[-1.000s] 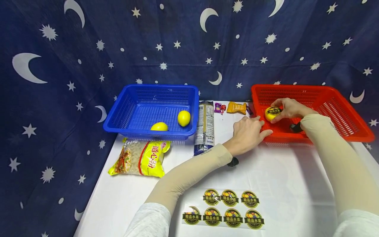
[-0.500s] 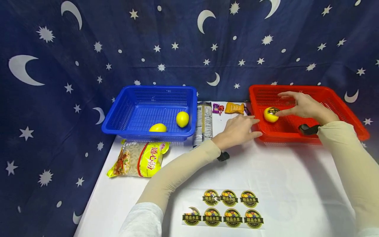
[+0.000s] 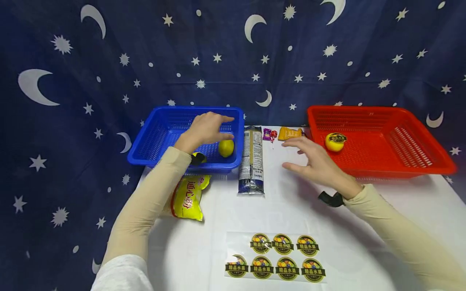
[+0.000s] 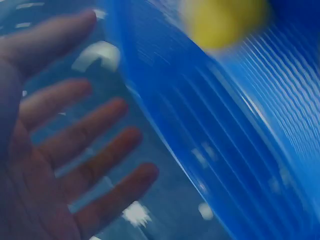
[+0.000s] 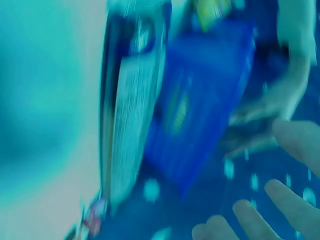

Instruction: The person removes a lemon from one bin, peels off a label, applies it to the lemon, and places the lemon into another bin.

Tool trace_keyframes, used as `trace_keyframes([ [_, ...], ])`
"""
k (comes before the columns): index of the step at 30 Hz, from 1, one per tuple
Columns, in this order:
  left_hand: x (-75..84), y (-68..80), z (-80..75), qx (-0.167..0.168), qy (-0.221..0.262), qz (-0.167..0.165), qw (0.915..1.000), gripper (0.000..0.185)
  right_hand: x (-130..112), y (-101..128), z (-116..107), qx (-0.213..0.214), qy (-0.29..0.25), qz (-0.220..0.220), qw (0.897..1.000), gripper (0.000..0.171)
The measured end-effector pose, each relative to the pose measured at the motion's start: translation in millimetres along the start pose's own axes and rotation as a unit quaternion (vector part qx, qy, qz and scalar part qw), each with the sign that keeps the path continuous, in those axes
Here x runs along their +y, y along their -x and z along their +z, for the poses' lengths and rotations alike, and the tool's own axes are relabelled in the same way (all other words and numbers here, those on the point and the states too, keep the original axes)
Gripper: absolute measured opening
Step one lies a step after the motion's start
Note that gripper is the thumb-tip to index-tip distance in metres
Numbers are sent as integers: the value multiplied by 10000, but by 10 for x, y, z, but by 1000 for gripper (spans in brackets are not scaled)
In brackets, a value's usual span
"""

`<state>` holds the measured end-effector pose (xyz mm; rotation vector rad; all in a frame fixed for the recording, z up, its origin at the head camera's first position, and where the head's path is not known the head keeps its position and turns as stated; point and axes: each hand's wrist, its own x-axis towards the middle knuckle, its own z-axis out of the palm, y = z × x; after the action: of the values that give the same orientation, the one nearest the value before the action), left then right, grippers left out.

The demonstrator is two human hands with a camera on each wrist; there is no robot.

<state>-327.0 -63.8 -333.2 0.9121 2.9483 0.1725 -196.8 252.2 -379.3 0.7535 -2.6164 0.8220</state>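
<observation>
My left hand [image 3: 204, 131] hangs over the blue basket [image 3: 145, 155], fingers extended and holding nothing. Just under its thumb lies a yellow lemon [image 3: 226, 149]; a second lemon [image 3: 194, 154] is mostly hidden behind the wrist. The left wrist view shows the spread fingers [image 4: 85, 132] beside the basket's rim, with a blurred lemon [image 4: 222, 20] inside. My right hand [image 3: 316, 163] is in the air over the table, left of the red basket [image 3: 386, 147], its fingers spread and holding nothing. In that basket sits a lemon [image 3: 334, 143] with a black-and-gold round sticker [image 3: 337, 138] on it.
A long dark packet [image 3: 252, 161] stands between the baskets, near small candies [image 3: 269, 134] and an orange wrapped snack [image 3: 290, 133]. A yellow pasta bag [image 3: 189, 198] lies before the blue basket, partly behind my left arm. A sticker sheet [image 3: 274, 256] lies in front.
My right hand has let go of the stickered lemon and moved left out of the red basket. My left hand has left that basket's rim and swung left over the blue basket.
</observation>
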Motion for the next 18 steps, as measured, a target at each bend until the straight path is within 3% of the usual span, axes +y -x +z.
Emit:
trace_keyframes([
  [4, -278, -106, 52, -654, -677, 106, 9955, 71, -215, -130, 412, -332, -82, -181, 9993, 58],
  [6, -314, -214, 123, -1000, -821, 193, 9914, 78, -277, -182, 584, -457, -14, -237, 9987, 59],
  [10, -311, -389, 293, -1763, -663, 61, 9821, 88, -353, -236, 872, -557, -56, -336, 9979, 54],
  [13, -318, -431, 414, -1956, -415, -12, 9798, 85, -385, -215, 1002, -596, -172, -339, 9975, 53],
  [18, -344, -428, 500, -1792, -162, 40, 9837, 80, -393, -184, 1042, -584, -250, -297, 9975, 55],
])
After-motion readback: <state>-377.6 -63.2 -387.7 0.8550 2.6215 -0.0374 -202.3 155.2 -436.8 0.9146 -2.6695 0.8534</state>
